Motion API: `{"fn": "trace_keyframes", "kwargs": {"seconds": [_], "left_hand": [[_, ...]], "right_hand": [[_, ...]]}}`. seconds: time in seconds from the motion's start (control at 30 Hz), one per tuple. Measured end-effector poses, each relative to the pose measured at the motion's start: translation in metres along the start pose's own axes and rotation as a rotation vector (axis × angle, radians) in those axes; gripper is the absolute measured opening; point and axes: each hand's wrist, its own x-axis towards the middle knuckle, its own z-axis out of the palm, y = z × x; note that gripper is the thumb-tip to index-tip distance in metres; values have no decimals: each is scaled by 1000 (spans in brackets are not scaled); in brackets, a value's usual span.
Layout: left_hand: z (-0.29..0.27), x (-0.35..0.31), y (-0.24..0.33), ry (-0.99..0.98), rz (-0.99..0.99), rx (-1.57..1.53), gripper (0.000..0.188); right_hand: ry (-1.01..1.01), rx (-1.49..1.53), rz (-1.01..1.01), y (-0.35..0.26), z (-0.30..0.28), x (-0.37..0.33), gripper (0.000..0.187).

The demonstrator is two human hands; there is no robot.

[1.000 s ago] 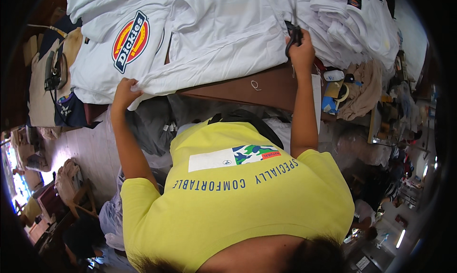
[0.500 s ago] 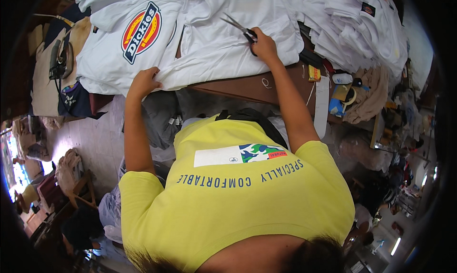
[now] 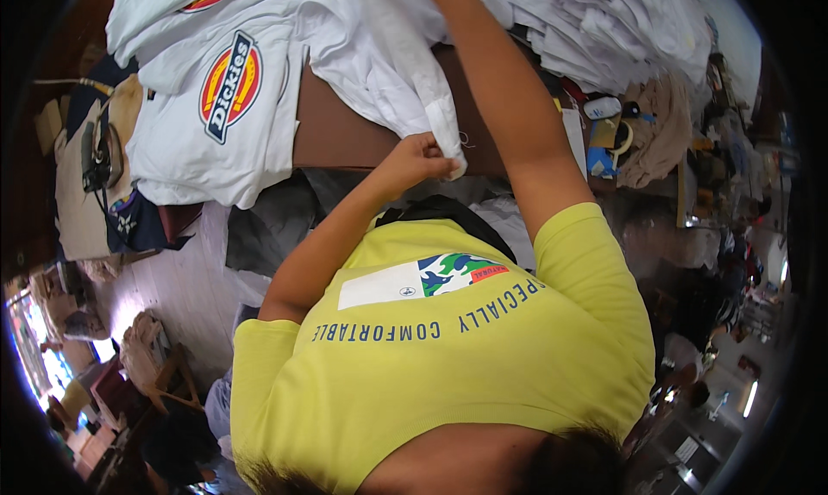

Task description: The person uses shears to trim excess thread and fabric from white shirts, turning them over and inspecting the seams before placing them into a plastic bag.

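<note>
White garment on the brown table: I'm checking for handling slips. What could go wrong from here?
1. The left hand pinches only the cuff of the white cloth garment; a tug could pull it, and perhaps the white printed shirt overhanging the brown table edge, to the floor.
2. The right hand is out of view past the top rim, so the reaching right forearm might brush the folded white pile unseen.

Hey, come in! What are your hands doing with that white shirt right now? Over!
Left hand pinching white shirt at its hem. Right hand out of frame, arm reaching up over the shirt. Stacked white shirts beside it, nothing blocking.
</note>
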Motion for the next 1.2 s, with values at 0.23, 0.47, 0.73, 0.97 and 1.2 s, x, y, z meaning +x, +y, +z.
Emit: {"fn": "trace_keyframes", "kwargs": {"seconds": [0.23, 0.47, 0.73, 0.97, 1.2], "left_hand": [[-19, 19, -38, 94, -202, -399, 22], [-31, 9, -50, 122, -175, -434, 22], [-24, 5, -50, 273, -167, -460, 24], [-8, -2, -33, 488, 111, 118, 26], [3, -13, -9, 546, 347, 330, 21]], "right_hand": [[-422, 67, 92, -14, -27, -110, 43], [-410, 83, 607, 0, -87, -283, 54], [-98, 646, 899, -14, -85, -317, 40], [35, 784, 1097, -25, -85, -321, 34], [113, 562, 708, -48, -88, -314, 33]]}}
